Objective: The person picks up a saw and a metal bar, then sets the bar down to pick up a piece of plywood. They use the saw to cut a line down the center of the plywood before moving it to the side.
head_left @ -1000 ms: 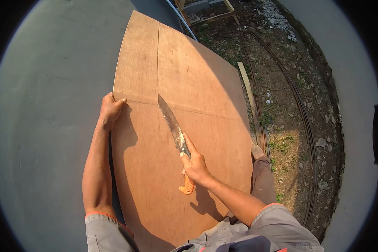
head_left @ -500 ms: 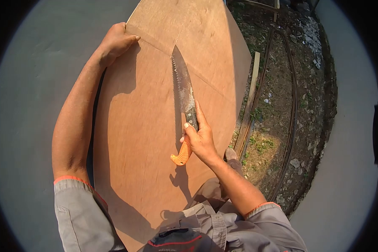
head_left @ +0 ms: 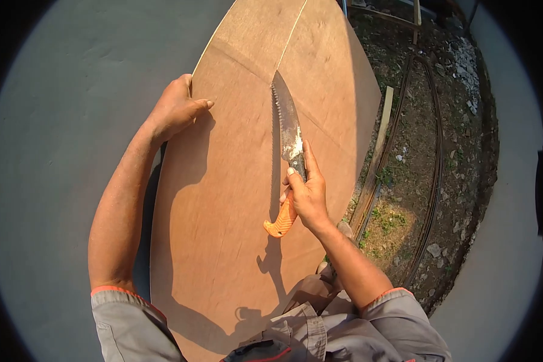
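Note:
A large plywood sheet (head_left: 223, 181) fills the middle of the head view. My right hand (head_left: 306, 192) is wrapped round the orange handle of a pruning saw (head_left: 288, 120), whose toothed, rust-stained blade points away from me. The blade's tip sits at the lower end of a thin pale cut line (head_left: 291, 37) that runs up to the sheet's far edge. White flecks cling to the blade near the handle. My left hand (head_left: 180, 110) grips the sheet's left edge, thumb on top and the other fingers partly hidden.
Right of the sheet, a narrow wooden plank (head_left: 377, 139) and long bent steel rods (head_left: 435, 120) lie on stony ground with grass tufts. White rubble (head_left: 466, 66) is at the far right. Plain grey walls (head_left: 60, 151) flank both sides.
The whole scene has shifted right and slightly down in view. The cut line beyond the saw tip shows wider and paler. Both hands keep their holds.

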Demonstrator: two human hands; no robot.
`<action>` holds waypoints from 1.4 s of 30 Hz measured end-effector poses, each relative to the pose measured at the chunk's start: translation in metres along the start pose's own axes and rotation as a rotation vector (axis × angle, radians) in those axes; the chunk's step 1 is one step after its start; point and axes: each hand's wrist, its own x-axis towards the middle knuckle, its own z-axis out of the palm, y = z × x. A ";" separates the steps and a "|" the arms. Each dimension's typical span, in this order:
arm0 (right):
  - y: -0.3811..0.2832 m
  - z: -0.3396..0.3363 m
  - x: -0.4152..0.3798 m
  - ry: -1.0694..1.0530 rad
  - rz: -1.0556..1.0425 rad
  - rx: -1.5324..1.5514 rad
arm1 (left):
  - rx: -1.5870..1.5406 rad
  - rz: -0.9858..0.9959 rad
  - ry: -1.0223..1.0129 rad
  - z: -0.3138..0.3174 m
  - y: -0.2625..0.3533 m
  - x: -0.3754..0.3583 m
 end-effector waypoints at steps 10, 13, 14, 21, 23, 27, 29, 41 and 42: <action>0.002 0.007 -0.019 0.118 -0.051 -0.037 | 0.011 0.033 0.075 0.007 -0.010 0.006; 0.017 0.010 -0.044 0.169 -0.111 -0.096 | 0.000 0.087 0.069 0.006 -0.012 0.001; 0.021 0.012 -0.036 0.169 -0.145 -0.106 | 0.003 0.110 0.075 0.006 -0.011 0.001; 0.024 0.047 0.091 0.226 -0.201 -0.239 | 0.021 0.137 0.099 0.009 -0.021 0.007; 0.044 0.043 0.036 0.229 -0.225 -0.202 | 0.007 0.133 0.097 0.010 -0.017 0.001; 0.042 0.029 -0.028 0.197 -0.218 -0.203 | 0.032 0.156 0.096 0.009 -0.012 -0.001; 0.033 0.029 -0.015 0.145 -0.178 -0.234 | 0.068 0.168 0.115 0.006 -0.012 0.004; 0.045 0.026 -0.032 0.202 -0.201 -0.149 | -0.093 0.244 0.019 0.003 -0.028 0.008; 0.049 0.027 -0.011 0.196 -0.247 -0.138 | -0.101 0.237 0.024 0.003 -0.027 0.011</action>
